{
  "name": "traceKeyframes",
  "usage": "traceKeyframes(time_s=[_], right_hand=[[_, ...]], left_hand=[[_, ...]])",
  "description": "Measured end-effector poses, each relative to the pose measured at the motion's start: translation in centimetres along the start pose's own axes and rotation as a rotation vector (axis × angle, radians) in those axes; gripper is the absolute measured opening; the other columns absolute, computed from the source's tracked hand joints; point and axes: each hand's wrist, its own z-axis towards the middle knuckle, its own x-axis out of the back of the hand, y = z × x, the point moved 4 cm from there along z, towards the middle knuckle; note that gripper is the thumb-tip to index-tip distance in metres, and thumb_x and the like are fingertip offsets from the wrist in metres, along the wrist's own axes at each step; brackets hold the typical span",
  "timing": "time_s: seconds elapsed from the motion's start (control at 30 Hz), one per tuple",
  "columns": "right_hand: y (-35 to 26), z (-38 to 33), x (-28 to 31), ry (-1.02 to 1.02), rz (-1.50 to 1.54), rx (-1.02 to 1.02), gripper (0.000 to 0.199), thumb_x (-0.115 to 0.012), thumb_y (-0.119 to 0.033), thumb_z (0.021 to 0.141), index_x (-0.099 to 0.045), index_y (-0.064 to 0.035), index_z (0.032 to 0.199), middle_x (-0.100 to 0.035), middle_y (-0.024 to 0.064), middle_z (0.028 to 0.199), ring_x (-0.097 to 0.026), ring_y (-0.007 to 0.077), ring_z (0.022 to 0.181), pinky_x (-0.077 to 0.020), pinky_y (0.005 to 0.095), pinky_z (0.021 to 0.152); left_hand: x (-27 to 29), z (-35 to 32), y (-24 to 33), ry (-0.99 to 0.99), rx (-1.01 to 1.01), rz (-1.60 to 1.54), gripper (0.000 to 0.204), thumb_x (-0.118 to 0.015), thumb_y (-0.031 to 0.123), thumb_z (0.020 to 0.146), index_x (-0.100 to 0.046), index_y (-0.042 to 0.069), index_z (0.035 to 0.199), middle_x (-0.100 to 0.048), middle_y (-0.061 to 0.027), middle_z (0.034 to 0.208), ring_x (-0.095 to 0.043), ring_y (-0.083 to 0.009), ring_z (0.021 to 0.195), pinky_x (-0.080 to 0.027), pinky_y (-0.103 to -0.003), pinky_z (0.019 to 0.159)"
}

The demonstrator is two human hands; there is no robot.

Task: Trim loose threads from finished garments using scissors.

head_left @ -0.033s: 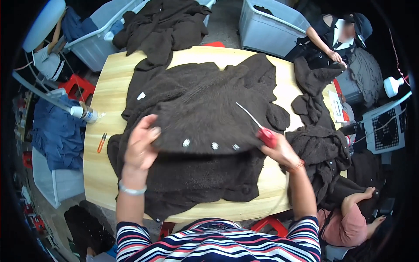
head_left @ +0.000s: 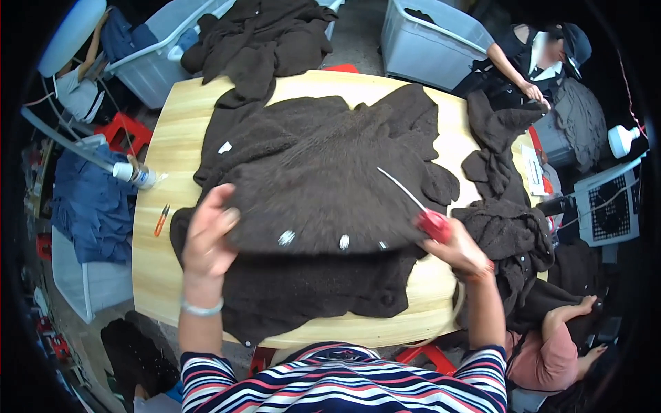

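Apparently midway, the left hand (head_left: 206,237) is pressing flat, fingers apart, on the dark fleecy garment (head_left: 323,186) while the right hand (head_left: 460,251), fingers clamped on a red-handled tool (head_left: 430,221), is working along its fold on the table (head_left: 172,144), other dark pieces (head_left: 506,227) waiting beside.

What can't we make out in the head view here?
- Table surface under the dark brown fleece garment: hidden by the fabric spread over the light wooden table.
- Red-handled tool with a thin white tip: its grip is covered by the right hand, so its type is unclear.
- Left hand: its palm lies flat on the fleece and is hidden.
- Small white tags: too small to read.
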Motion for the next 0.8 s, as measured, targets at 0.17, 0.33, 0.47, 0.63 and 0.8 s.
traceKeyframes(time_s=[0.17,0.33,0.47,0.63,0.8], right_hand=[[-4.2,-5.6,1.8,-0.186,0.135,0.110,0.038,-0.063,0.002,0.072,-0.063,0.0044,0.110,-0.067,0.0093,0.106,-0.062,0.0158,0.101,-0.0451,0.0302,0.097],[2.6,0.8,-5.2,0.006,-0.276,0.165,0.032,-0.066,-0.013,0.083,-0.058,-0.0073,0.113,-0.066,0.0219,0.096,-0.063,0.0435,0.095,-0.0495,0.0472,0.080],[5.3,3.1,-7.9,0.083,-0.246,0.113,0.033,-0.069,-0.017,0.085,-0.061,-0.0068,0.115,-0.064,0.0184,0.102,-0.062,0.0398,0.101,-0.0492,0.0433,0.089],[3.8,0.5,-6.1,0.137,-0.299,0.219,0.034,-0.072,-0.020,0.086,-0.062,-0.0058,0.115,-0.065,0.0183,0.102,-0.064,0.0388,0.096,-0.0510,0.0422,0.084],[2.2,-4.7,-6.3,-0.041,-0.503,0.203,0.030,-0.071,-0.026,0.086,-0.065,-0.0099,0.110,-0.068,0.0183,0.077,-0.068,0.0371,0.074,-0.0540,0.0434,0.066]], left_hand=[[-1.9,-6.1,6.4,-0.100,-0.278,0.261,0.048,-0.062,-0.001,0.086,-0.045,0.000,0.130,-0.058,-0.0152,0.120,-0.059,-0.0218,0.112,-0.048,-0.035,0.098],[9.5,-2.8,-1.5,0.575,-0.260,1.131,0.031,-0.064,0.002,0.088,-0.058,0.001,0.118,-0.058,-0.0077,0.112,-0.057,-0.0152,0.103,-0.045,-0.029,0.092],[-2.2,-3.3,-10.4,-0.037,-0.567,1.599,0.042,-0.071,0.010,0.079,-0.060,0.006,0.120,-0.055,-0.0167,0.127,-0.048,-0.0357,0.125,-0.037,-0.047,0.105],[-1.4,-3.2,-16.2,-0.078,-0.500,1.891,0.041,-0.072,0.023,0.083,-0.063,0.011,0.121,-0.053,-0.0134,0.133,-0.044,-0.0333,0.131,-0.031,-0.053,0.105],[-0.4,-1.2,-15.9,-0.078,-0.522,1.720,0.018,-0.074,0.016,0.079,-0.068,0.009,0.095,-0.062,-0.0068,0.102,-0.057,-0.0259,0.102,-0.040,-0.041,0.086]])
